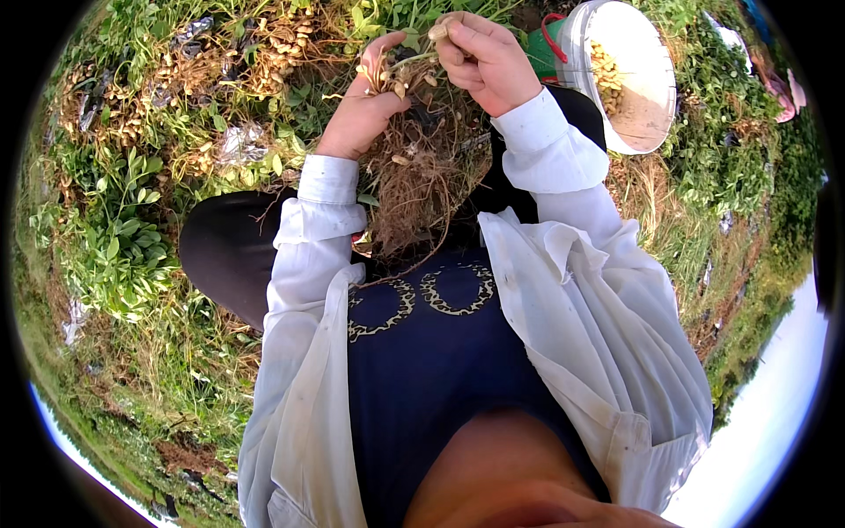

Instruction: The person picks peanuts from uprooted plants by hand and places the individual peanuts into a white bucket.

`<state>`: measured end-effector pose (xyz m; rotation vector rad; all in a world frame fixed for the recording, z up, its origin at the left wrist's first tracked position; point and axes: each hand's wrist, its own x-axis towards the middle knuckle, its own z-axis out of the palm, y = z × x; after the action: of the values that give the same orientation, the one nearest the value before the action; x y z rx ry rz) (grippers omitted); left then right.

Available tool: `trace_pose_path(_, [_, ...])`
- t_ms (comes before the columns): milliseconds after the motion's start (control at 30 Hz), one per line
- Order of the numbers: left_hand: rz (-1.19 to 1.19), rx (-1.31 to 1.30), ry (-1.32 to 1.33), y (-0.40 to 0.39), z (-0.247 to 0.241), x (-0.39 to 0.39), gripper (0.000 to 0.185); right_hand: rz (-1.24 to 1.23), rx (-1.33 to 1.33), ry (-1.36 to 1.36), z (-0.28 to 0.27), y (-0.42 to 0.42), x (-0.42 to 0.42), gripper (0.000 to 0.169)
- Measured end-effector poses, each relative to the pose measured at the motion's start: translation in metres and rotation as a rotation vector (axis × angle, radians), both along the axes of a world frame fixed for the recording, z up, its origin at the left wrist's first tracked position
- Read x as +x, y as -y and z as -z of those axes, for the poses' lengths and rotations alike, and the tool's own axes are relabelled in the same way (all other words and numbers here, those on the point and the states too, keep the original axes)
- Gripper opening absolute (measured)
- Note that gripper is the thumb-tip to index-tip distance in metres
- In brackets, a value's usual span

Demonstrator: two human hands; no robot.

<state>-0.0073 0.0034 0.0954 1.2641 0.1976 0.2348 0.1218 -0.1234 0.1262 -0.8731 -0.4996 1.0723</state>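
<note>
My left hand [362, 109] grips a peanut plant by its stem and thin roots [383, 78], with a few small pods showing beside the thumb. Between the thumb and fingers of my right hand [488, 63] is a pale peanut pod [438, 32]. A green stalk [414, 59] stretches from one hand to the other. Below them, a tangled mass of brown roots [416, 178] lies in front of my lap, and one loose-looking pod [400, 160] sits on it.
To the right, a white plastic bucket [637, 125] lies tilted with peanuts [606, 76] inside; a green container [544, 53] with a red handle is behind it. Uprooted peanut plants [277, 53] cover the ground at upper left. Shiny plastic film [243, 144] lies among the leaves.
</note>
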Motion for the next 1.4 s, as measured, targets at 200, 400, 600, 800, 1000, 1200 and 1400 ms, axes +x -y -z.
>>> trace_pose_path(200, [-0.027,-0.029,0.043,-0.001,0.004,0.001,0.069,0.057,0.154,-0.356,-0.022,0.004,0.0,0.02])
trace_pose_path(400, [-0.036,-0.058,0.055,-0.006,0.009,0.001,0.068,0.106,-0.065,0.529,-0.001,-0.003,-0.01,0.015])
trace_pose_path(600, [-0.109,-0.099,0.044,-0.003,0.011,0.0,0.069,0.303,-0.34,1.453,0.017,-0.012,-0.029,0.021])
trace_pose_path(800, [-0.107,-0.072,0.094,-0.001,0.015,0.001,0.075,0.231,-0.511,1.537,0.025,-0.019,-0.036,0.027])
trace_pose_path(1000, [-0.019,-0.09,0.053,-0.006,0.01,-0.005,0.076,0.068,-0.346,0.953,0.024,-0.014,-0.024,0.023])
trace_pose_path(1200, [-0.004,-0.033,0.073,-0.005,0.013,-0.002,0.08,0.102,-0.34,0.811,0.032,-0.01,-0.027,0.021])
trace_pose_path(1400, [-0.035,0.014,0.105,-0.004,0.02,0.0,0.079,0.108,-0.341,1.195,0.024,-0.012,-0.027,0.021])
